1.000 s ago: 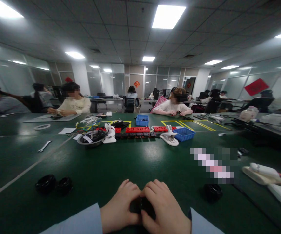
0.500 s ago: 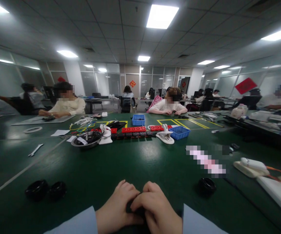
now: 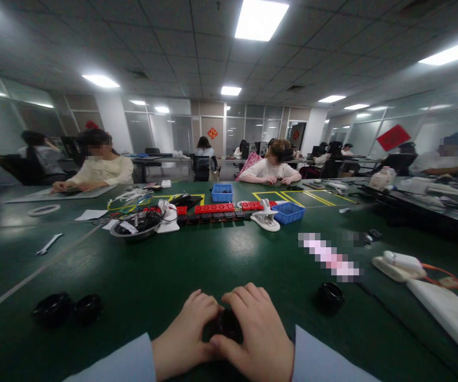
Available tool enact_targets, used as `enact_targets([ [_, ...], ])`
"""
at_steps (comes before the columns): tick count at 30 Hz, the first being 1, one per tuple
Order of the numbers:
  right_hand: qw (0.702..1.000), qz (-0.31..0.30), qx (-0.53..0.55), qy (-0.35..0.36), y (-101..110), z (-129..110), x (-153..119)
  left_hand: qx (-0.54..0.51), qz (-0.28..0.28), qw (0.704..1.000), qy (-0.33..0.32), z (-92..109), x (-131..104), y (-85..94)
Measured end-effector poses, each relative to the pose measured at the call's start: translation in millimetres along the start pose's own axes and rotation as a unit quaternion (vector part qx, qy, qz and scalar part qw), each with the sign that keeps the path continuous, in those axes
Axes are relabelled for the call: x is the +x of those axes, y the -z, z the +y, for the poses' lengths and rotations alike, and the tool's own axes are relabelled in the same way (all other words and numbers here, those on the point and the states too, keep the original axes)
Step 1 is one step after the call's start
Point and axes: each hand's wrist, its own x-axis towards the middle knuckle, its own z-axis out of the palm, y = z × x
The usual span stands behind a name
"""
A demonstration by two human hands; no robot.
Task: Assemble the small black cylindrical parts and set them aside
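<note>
Between my two hands, low in the middle, is a dark, glossy black round part (image 3: 228, 324), mostly covered by fingers and palms. My left hand (image 3: 187, 331) is curled round its left side. From the right, my right hand (image 3: 257, 330) wraps it, fingers over the top and thumb across the front. Two similar black ring-shaped parts (image 3: 88, 309) rest side by side on the green table (image 3: 165, 265) to the left. Another black ring-shaped part (image 3: 330, 298) lies to the right.
Farther back are a metal bowl (image 3: 131, 234) of cables, red-and-black power strips (image 3: 214, 208), white clip-like stands (image 3: 266, 216) and blue bins (image 3: 288, 212). A wrench (image 3: 49, 244) lies left. At right are a white device (image 3: 406, 265) and a dark cable (image 3: 392, 310). People sit across the table.
My right hand has opened out and shifted its fingers over the top of the black part, which now shows more between my hands. The view has shifted slightly.
</note>
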Motion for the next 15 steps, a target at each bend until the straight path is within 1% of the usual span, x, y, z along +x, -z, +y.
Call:
enact_targets([
  [3,0.999,-0.022,-0.02,-0.013,-2.8,0.0,0.4,0.011,-0.005,1.0,0.007,1.5,0.7,0.6],
  [7,0.999,-0.033,-0.003,-0.014,-2.3,0.9,1.2,0.006,-0.012,1.0,0.014,4.6,0.8,2.9],
  [12,0.998,-0.051,0.027,0.009,2.7,-0.2,2.1,-0.007,-0.021,0.999,0.025,7.3,-0.5,4.9],
  [15,0.997,-0.046,0.048,0.024,2.6,-1.4,1.3,-0.006,-0.021,1.0,0.02,6.8,0.1,3.9],
])
